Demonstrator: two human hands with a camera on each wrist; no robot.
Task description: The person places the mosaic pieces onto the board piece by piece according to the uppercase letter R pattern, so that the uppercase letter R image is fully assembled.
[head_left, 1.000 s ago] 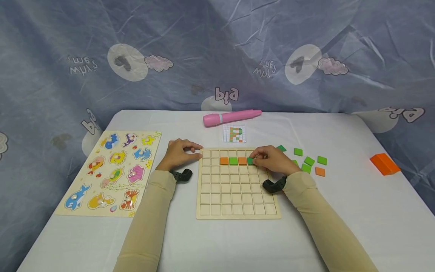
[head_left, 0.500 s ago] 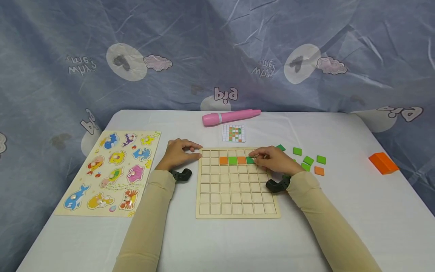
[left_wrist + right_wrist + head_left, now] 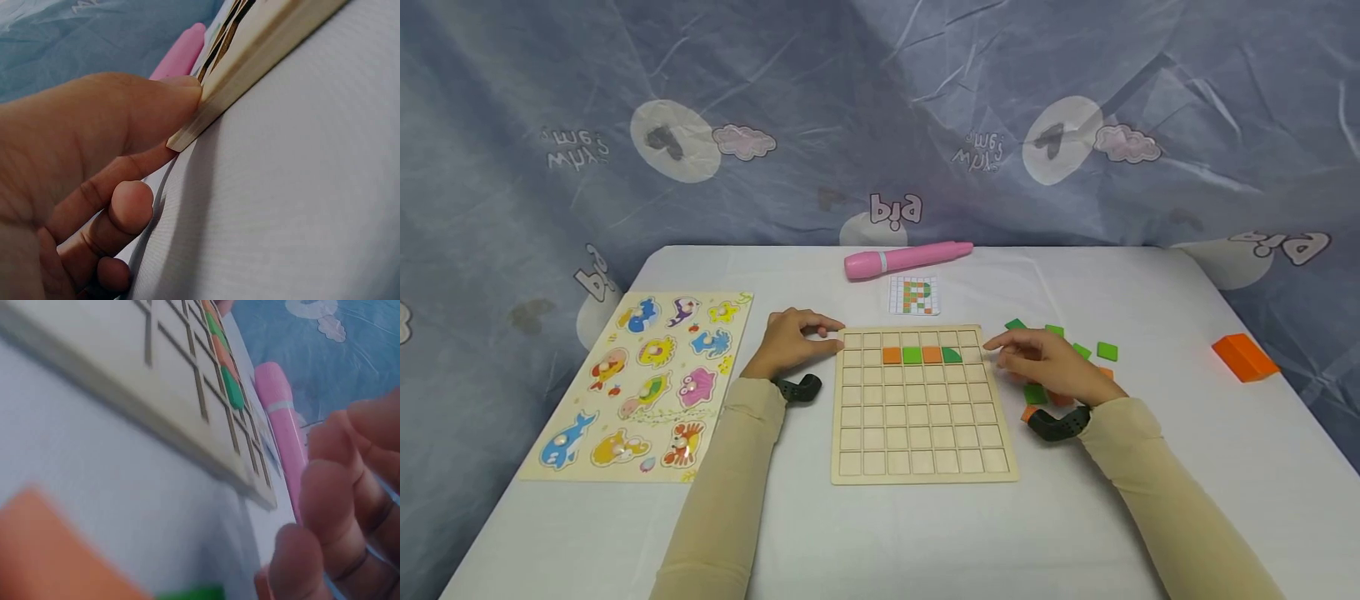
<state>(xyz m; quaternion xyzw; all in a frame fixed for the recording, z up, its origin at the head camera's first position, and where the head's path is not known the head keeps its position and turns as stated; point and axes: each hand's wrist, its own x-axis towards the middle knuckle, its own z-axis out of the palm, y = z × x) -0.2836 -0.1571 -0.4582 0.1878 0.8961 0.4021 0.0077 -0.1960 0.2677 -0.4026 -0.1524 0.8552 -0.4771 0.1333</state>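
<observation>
A wooden grid board (image 3: 925, 415) lies flat on the white table. In one of its upper rows sit an orange square tile (image 3: 891, 356), a green square tile (image 3: 912, 356), another orange tile (image 3: 932, 355) and a dark green rounded tile (image 3: 951, 356). My left hand (image 3: 790, 342) holds the board's far left corner between thumb and index finger; the left wrist view shows the thumb (image 3: 162, 103) against its edge. Just off the board's right edge, my right hand (image 3: 1051, 360) hovers with loosely bent fingers and nothing in them, partly hiding loose tiles below.
Several loose green and orange tiles (image 3: 1107, 351) lie right of the board. A small pattern card (image 3: 914, 296) and a pink pen-shaped object (image 3: 910, 259) are behind it. A sea-animal puzzle board (image 3: 662, 421) lies left, an orange block (image 3: 1245, 358) far right.
My right hand has let go of the dark green rounded tile, which stays in its cell, and has moved right, off the board. The left hand keeps its place at the corner.
</observation>
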